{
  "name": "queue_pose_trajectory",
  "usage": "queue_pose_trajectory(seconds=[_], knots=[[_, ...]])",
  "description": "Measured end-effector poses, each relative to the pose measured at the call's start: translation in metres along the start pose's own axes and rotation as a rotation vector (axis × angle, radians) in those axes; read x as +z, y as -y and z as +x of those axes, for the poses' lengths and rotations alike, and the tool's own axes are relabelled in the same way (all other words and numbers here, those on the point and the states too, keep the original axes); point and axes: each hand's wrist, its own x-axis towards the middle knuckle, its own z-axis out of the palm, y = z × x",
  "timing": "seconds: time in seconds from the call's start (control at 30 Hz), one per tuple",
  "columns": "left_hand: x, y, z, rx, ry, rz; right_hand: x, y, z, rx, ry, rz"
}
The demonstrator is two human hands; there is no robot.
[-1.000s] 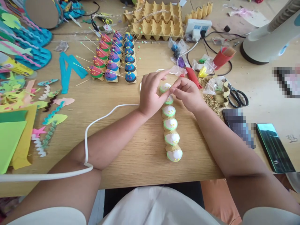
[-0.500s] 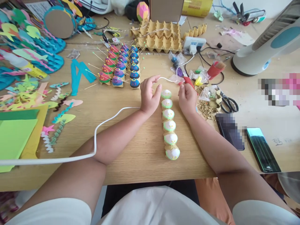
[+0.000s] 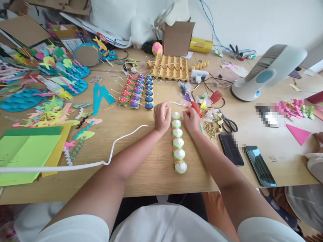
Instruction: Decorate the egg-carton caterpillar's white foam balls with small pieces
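A strip of egg-carton cups (image 3: pixel 178 143), painted white with light green rims and tiny yellow marks, lies lengthwise between my hands. My left hand (image 3: pixel 162 117) rests on the left of its far end, thumb apart from the curved fingers, and no held object shows. On the other side, my right hand (image 3: pixel 191 118) is closed, fingertips beside the farthest cups; whatever it holds is hidden or too small to name. Just behind that hand lies a red object (image 3: pixel 196 109), partly covered. A white cord (image 3: pixel 116 141) crosses over my left forearm.
Painted egg-carton strips with pins (image 3: pixel 136 90) stand behind left. Brown egg trays (image 3: pixel 171 67) and a power strip (image 3: pixel 199 74) lie farther back. Scissors (image 3: pixel 229 125), two phones (image 3: pixel 261 164) and a white fan (image 3: pixel 262 75) are right; paper cutouts (image 3: pixel 52 112) lie left. Another person's hand (image 3: pixel 318 139) shows far right.
The view has tilted up and shows more of the table. My right hand has come closer to the far end of the strip. My left hand keeps about the same pose.
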Motion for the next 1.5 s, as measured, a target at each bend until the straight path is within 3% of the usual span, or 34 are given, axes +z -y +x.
queue_pose_trajectory(seconds=[0.2,0.9,1.2,1.37,1.5], knots=[[-0.001,-0.005,-0.005,-0.024,0.006,0.041,-0.002,0.001,-0.001,0.083,0.123,-0.042],[0.0,-0.003,-0.006,-0.018,0.179,0.125,-0.006,0.012,-0.005,0.083,0.128,-0.252],[0.003,0.003,-0.005,-0.029,0.15,0.153,-0.002,0.011,-0.004,0.052,0.136,-0.256],[-0.001,-0.006,-0.009,0.014,0.169,0.116,-0.001,0.01,-0.003,0.042,0.123,-0.233],[-0.009,-0.011,-0.019,-0.061,0.114,0.062,-0.002,0.011,-0.004,0.04,0.094,-0.2]])
